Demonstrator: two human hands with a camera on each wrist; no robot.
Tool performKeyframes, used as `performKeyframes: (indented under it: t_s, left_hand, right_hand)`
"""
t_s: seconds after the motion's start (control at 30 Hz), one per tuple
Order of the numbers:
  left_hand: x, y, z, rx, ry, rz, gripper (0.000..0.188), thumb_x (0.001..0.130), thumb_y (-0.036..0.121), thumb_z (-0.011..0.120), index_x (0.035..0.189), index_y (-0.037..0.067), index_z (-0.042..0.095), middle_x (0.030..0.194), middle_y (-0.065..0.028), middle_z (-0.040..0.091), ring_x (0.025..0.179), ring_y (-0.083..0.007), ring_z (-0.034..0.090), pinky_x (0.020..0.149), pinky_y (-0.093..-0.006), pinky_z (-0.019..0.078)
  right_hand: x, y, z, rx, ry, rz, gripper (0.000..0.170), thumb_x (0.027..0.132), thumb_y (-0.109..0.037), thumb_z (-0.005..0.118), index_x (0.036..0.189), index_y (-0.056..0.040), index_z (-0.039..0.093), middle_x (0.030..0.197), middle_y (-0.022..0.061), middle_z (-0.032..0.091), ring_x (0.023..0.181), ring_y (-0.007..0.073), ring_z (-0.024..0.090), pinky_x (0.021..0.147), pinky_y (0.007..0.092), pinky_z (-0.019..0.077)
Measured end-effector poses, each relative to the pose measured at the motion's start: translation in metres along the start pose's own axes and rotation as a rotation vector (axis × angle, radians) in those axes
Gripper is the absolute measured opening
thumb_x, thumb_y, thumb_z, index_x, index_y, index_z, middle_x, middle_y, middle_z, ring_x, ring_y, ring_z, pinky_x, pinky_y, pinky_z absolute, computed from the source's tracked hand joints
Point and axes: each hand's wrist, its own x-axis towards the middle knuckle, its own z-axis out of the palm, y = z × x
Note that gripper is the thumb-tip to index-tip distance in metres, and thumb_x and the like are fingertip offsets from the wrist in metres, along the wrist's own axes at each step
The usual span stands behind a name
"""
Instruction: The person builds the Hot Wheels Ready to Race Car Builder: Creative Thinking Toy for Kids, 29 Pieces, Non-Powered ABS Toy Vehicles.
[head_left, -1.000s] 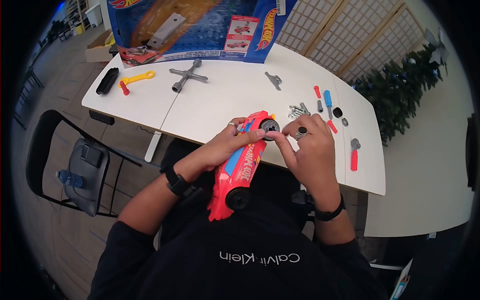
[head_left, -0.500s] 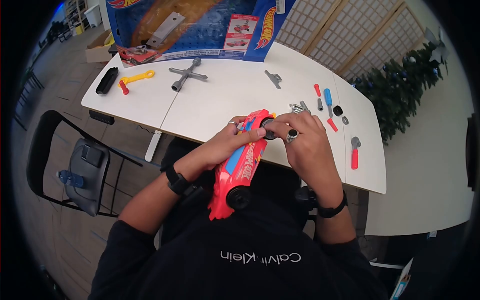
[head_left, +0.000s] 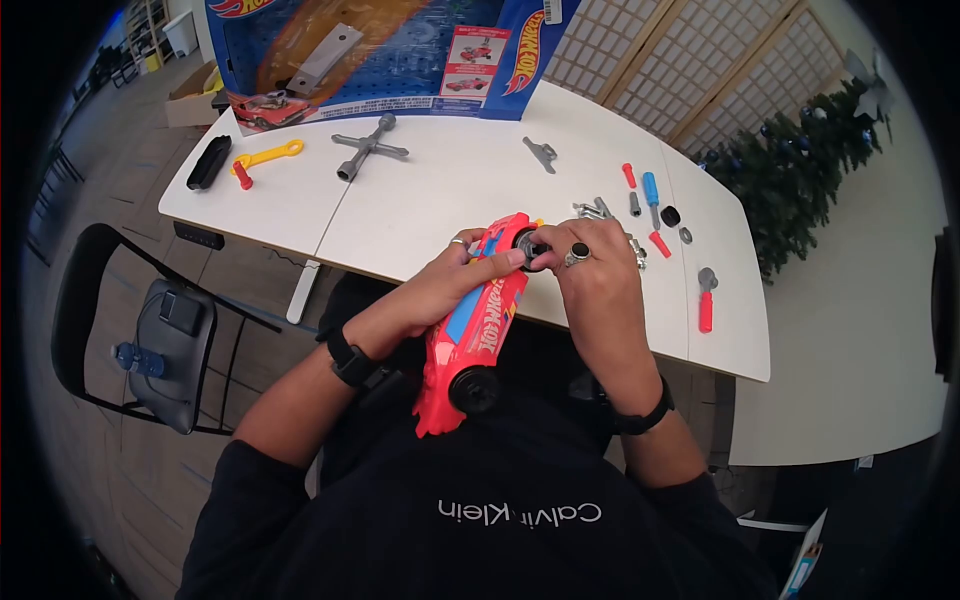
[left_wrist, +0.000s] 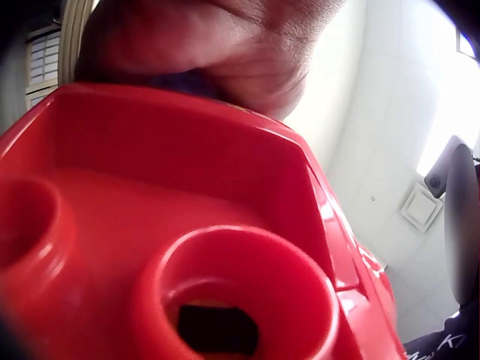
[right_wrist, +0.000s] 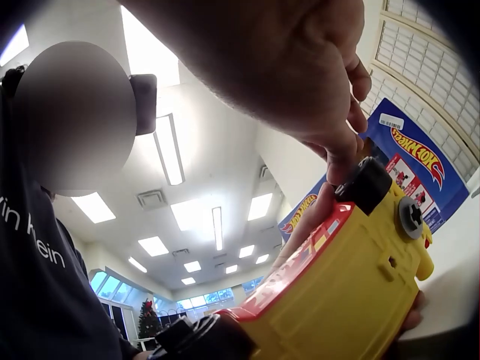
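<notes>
My left hand [head_left: 440,285] grips a red toy car [head_left: 465,320] along its side, its thumb across the body close to one wheel. At that black wheel [right_wrist: 371,184] with a grey hub, my right hand [head_left: 600,290] pinches with thumb and fingertips, which hide most of the hub. The car's other wheel [head_left: 473,389] points toward my lap. A yellow underside [right_wrist: 330,300] with a grey cross-slotted fastener [right_wrist: 410,217] shows in the right wrist view. In the left wrist view, a hollow red post [left_wrist: 300,292] stands inside the red body.
Silver bolts [head_left: 597,208], a blue screwdriver [head_left: 651,190], small red and grey pieces and a red-handled tool [head_left: 706,312] lie on the right of the white table [head_left: 450,220]. A grey cross wrench [head_left: 370,150], yellow wrench [head_left: 270,156], black tray [head_left: 209,163] and boxed set [head_left: 510,50] sit farther back.
My right fingers have come in from beside the wheel and now pinch at its hub. More silver bolts show beside the hand. The left hand keeps its grip on the car.
</notes>
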Motion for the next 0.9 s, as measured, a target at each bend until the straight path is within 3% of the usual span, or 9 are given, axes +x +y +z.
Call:
performKeyframes:
  t_s: [0.03, 0.13, 0.4, 0.47, 0.53, 0.73, 0.77, 0.83, 0.9]
  left_hand:
    - [0.0, 0.0, -0.001, -0.005, -0.003, 0.001, 0.09, 0.099, 0.053, 0.074, 0.154, -0.002, 0.03, 0.111, -0.0108, 0.065, 0.086, -0.0132, 0.072, 0.075, -0.0301, 0.0637]
    - [0.001, -0.001, -0.001, -0.004, 0.001, -0.009, 0.091, 0.099, 0.053, 0.074, 0.155, -0.002, 0.029, 0.112, -0.0113, 0.065, 0.086, -0.014, 0.072, 0.075, -0.0296, 0.0634]
    - [-0.003, 0.001, 0.004, -0.018, 0.022, 0.002, 0.087, 0.101, 0.052, 0.071, 0.156, -0.002, 0.028, 0.115, -0.0122, 0.065, 0.087, -0.0143, 0.072, 0.075, -0.0292, 0.0628]
    - [-0.002, 0.0, 0.004, -0.014, 0.03, 0.008, 0.087, 0.102, 0.051, 0.07, 0.155, -0.002, 0.029, 0.115, -0.0122, 0.065, 0.088, -0.0143, 0.072, 0.076, -0.0292, 0.0627]
    - [-0.001, 0.0, 0.003, -0.035, 0.02, 0.024, 0.098, 0.096, 0.055, 0.077, 0.154, -0.006, 0.027, 0.111, -0.0125, 0.068, 0.089, -0.0138, 0.073, 0.076, -0.0283, 0.0633]
    - [-0.002, 0.002, 0.007, -0.034, 0.022, 0.062, 0.089, 0.099, 0.052, 0.075, 0.153, -0.005, 0.032, 0.112, -0.0108, 0.066, 0.091, -0.0141, 0.071, 0.078, -0.0284, 0.062]
    - [-0.001, 0.002, 0.006, -0.013, 0.004, 0.054, 0.089, 0.099, 0.052, 0.075, 0.153, -0.005, 0.032, 0.112, -0.0108, 0.066, 0.091, -0.0141, 0.071, 0.078, -0.0284, 0.062]
    - [0.001, -0.003, 0.003, 0.008, 0.016, 0.022, 0.084, 0.102, 0.052, 0.069, 0.156, -0.001, 0.033, 0.127, -0.0113, 0.063, 0.096, -0.0121, 0.068, 0.081, -0.029, 0.0613]
    - [0.003, -0.007, -0.001, 0.022, -0.025, 0.043, 0.083, 0.102, 0.051, 0.068, 0.157, 0.0, 0.033, 0.125, -0.0104, 0.063, 0.097, -0.0122, 0.068, 0.081, -0.0282, 0.061]
  right_hand:
    - [0.0, -0.002, 0.001, -0.001, 0.001, -0.002, 0.02, 0.079, 0.0, 0.071, 0.098, -0.0015, 0.075, 0.114, 0.0049, 0.069, 0.106, 0.0266, 0.062, 0.094, 0.0414, 0.0508]
    - [0.001, -0.006, 0.002, 0.086, 0.02, 0.058, 0.016, 0.079, 0.002, 0.07, 0.094, -0.0012, 0.074, 0.117, 0.0055, 0.068, 0.107, 0.0273, 0.062, 0.096, 0.0417, 0.0506]
    - [-0.002, -0.003, 0.006, 0.058, 0.026, 0.002, 0.04, 0.087, -0.003, 0.066, 0.126, -0.0122, 0.067, 0.112, 0.0067, 0.064, 0.108, 0.0286, 0.062, 0.091, 0.0411, 0.0496]
    - [-0.004, -0.001, 0.009, 0.051, 0.028, -0.001, 0.039, 0.088, -0.003, 0.066, 0.126, -0.0124, 0.067, 0.113, 0.0071, 0.063, 0.107, 0.0285, 0.062, 0.091, 0.0409, 0.0494]
    - [-0.003, 0.0, 0.009, 0.047, 0.027, -0.003, 0.039, 0.088, -0.003, 0.065, 0.125, -0.0127, 0.067, 0.113, 0.0075, 0.062, 0.107, 0.0283, 0.062, 0.091, 0.0408, 0.0492]
    - [-0.002, 0.0, 0.006, 0.003, -0.034, 0.066, 0.048, 0.084, 0.004, 0.069, 0.129, -0.0123, 0.068, 0.107, 0.0093, 0.063, 0.109, 0.0309, 0.064, 0.094, 0.0426, 0.0523]
    - [-0.003, 0.002, 0.006, 0.001, -0.021, 0.031, 0.046, 0.086, 0.003, 0.068, 0.13, -0.013, 0.068, 0.11, 0.0088, 0.062, 0.11, 0.0309, 0.063, 0.095, 0.0436, 0.0518]
    - [-0.006, 0.005, 0.008, -0.003, 0.013, 0.014, 0.045, 0.088, 0.002, 0.068, 0.13, -0.0137, 0.068, 0.112, 0.0084, 0.062, 0.112, 0.031, 0.063, 0.097, 0.0447, 0.0513]
    - [-0.008, 0.01, 0.01, 0.039, 0.036, -0.024, 0.037, 0.096, -0.018, 0.07, 0.132, -0.0152, 0.065, 0.12, 0.0113, 0.061, 0.113, 0.0317, 0.062, 0.097, 0.0446, 0.049]
